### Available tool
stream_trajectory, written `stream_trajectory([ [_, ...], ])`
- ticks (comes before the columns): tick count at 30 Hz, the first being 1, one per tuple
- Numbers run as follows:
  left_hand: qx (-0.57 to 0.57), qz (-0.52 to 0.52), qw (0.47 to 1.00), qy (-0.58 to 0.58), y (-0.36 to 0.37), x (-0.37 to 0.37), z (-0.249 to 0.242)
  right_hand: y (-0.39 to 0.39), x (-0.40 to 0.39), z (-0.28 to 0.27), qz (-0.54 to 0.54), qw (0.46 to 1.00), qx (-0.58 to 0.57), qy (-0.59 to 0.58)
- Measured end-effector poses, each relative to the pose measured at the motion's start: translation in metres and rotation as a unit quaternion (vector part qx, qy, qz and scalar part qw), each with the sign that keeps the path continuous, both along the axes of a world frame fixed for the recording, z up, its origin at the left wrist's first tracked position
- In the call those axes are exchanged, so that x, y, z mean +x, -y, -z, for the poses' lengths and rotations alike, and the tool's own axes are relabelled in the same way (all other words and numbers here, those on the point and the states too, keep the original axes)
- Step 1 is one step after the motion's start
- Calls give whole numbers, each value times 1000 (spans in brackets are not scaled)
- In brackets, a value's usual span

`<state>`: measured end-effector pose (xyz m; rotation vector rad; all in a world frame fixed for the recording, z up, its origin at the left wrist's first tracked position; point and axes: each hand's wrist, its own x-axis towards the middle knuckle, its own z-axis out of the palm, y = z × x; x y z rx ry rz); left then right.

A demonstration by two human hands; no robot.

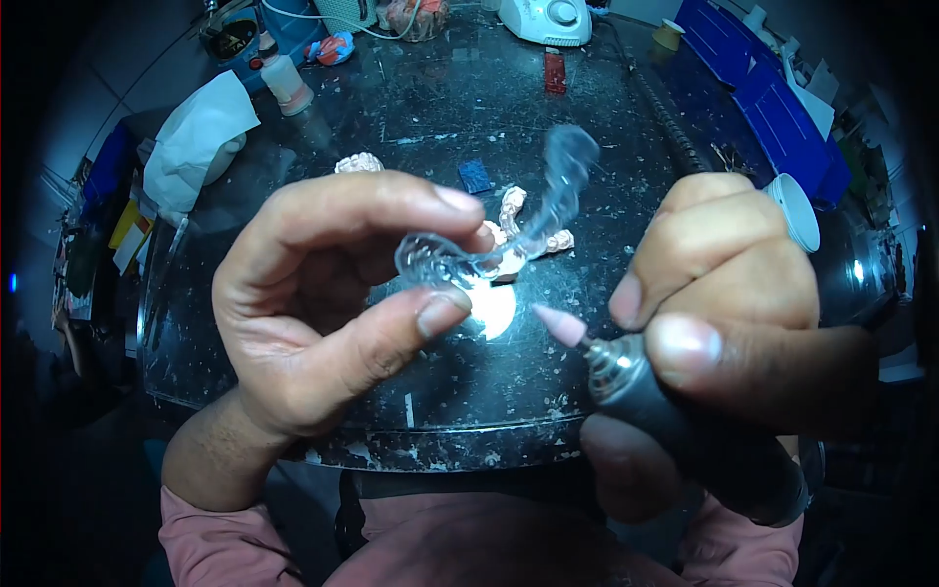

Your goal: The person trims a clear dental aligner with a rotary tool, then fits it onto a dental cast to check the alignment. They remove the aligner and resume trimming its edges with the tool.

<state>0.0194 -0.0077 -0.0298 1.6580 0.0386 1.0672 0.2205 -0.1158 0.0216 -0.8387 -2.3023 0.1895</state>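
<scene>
My left hand (pixel 342 293) pinches one end of a clear, curved plastic dental tray (pixel 558 191) between thumb and fingers, its other end rising to the upper right. My right hand (pixel 724 293) is wrapped round a dark rotary handpiece (pixel 675 421). Its pink conical tip (pixel 560 325) points left towards the tray, with a gap between them. Behind the tray, pale dental casts (pixel 512 205) lie on the dark table, partly hidden by the tray and my fingers.
On the scuffed black table (pixel 411 127) stand a squeeze bottle (pixel 286 83), a white cloth-like sheet (pixel 201 137) and a white device with a knob (pixel 548 20). Another cast (pixel 359 162), a blue block (pixel 474 176), a red block (pixel 555 73) and a white round container (pixel 797 213) are also there.
</scene>
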Motion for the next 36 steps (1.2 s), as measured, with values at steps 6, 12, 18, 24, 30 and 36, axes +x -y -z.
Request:
stream_trajectory([
  [6,181,-68,980,-53,-6,-12,-14,-2,-23,28,91,972,51,-208],
  [12,300,-113,941,-109,-5,-14,-23,-12,-19,34,59,974,85,-200],
  [18,287,-120,947,-84,-3,-11,-21,-16,-20,37,67,970,113,-206],
  [24,283,-95,950,-94,-5,-13,-21,-16,-18,30,66,982,99,-148],
  [30,26,-38,999,-10,-5,-5,-5,-17,-1,26,99,978,104,-153],
  [36,27,13,999,-19,-4,0,-2,-26,-6,33,158,953,34,-257],
])
